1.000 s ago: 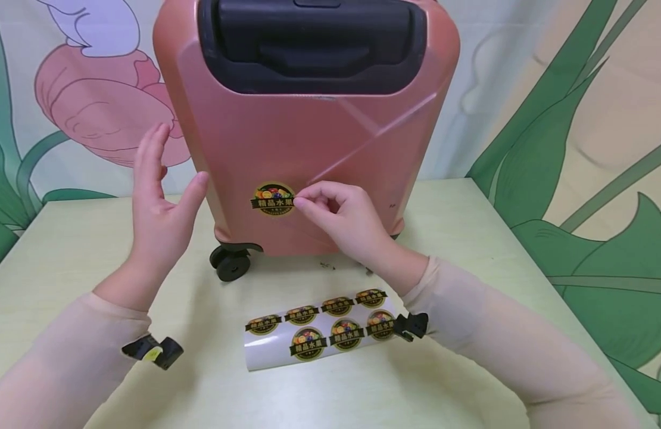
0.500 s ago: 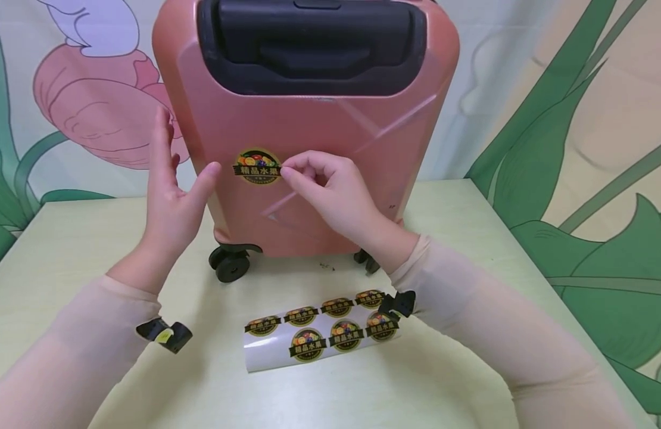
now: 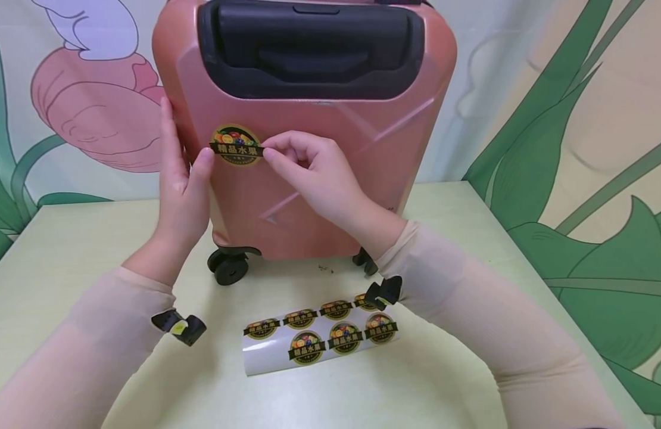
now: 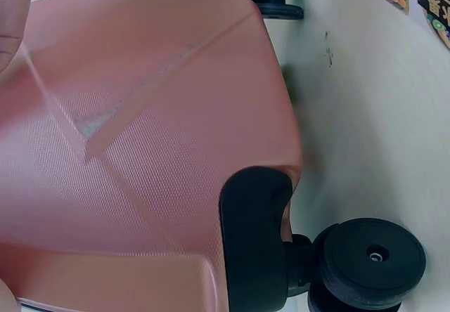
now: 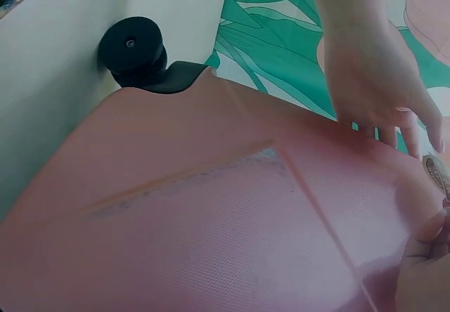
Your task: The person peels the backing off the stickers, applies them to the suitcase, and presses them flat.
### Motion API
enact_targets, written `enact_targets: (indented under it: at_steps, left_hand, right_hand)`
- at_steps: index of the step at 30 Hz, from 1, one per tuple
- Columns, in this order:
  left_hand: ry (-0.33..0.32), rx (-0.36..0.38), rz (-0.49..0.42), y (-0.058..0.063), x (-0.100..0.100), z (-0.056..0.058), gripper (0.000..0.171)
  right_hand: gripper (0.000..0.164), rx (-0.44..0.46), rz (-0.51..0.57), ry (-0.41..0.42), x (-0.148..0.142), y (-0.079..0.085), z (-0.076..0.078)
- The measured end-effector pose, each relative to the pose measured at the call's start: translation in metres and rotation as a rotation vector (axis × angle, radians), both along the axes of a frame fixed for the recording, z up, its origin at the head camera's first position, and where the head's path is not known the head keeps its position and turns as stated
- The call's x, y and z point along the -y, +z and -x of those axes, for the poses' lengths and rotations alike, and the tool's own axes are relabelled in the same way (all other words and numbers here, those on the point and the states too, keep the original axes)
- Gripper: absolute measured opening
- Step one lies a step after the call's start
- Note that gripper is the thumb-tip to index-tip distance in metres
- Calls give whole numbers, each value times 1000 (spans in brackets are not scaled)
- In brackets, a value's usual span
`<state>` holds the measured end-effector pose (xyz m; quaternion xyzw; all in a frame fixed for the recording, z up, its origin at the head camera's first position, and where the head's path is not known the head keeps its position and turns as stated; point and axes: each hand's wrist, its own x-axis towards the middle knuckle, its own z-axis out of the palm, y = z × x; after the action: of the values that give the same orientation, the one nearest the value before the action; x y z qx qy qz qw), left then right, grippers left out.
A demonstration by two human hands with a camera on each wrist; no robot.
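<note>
A round black-and-gold fruit sticker (image 3: 237,145) is pinched at its right edge between the thumb and forefinger of my right hand (image 3: 322,176). It is in front of the left part of a pink hard-shell suitcase (image 3: 320,232); whether its back touches the shell I cannot tell. My left hand (image 3: 183,179) is at the suitcase's left side, fingers straight, with the thumb tip by the sticker's left end. In the right wrist view the sticker (image 5: 436,173) shows edge-on, tilted off the shell. The left wrist view shows mostly the suitcase's lower shell (image 4: 162,115).
A curled white sheet (image 3: 266,360) with several matching stickers lies on the pale table (image 3: 437,369) before the suitcase. Black caster wheels (image 3: 230,266) stand under the suitcase. A cartoon-printed backdrop (image 3: 593,208) rises behind the table.
My right hand has carried the sticker up and to the left across the suitcase front. My left hand has moved right, up to the suitcase's side and the sticker's left end.
</note>
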<state>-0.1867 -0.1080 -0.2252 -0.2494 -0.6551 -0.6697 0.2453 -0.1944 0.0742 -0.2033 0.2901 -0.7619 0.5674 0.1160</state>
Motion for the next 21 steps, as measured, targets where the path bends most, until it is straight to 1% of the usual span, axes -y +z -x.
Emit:
enact_targets:
  at_steps: [3,8,13,18,21]
  left_hand:
    - [-13,-2,-12,0,-1,0,74]
    - [30,-1,30,1,-2,-1,75]
    - [80,-2,64,2,-2,-2,74]
    - [102,4,73,2,-2,-2,74]
    - [108,-1,60,2,-2,-1,72]
  right_hand:
    - [15,-20,4,10,2,2,2]
    - [15,-72,-4,16,4,6,5]
    - [16,-60,-20,-2,6,10,7]
    - [17,-40,-36,-18,7,12,8]
    - [16,-34,-38,-19,8,13,9]
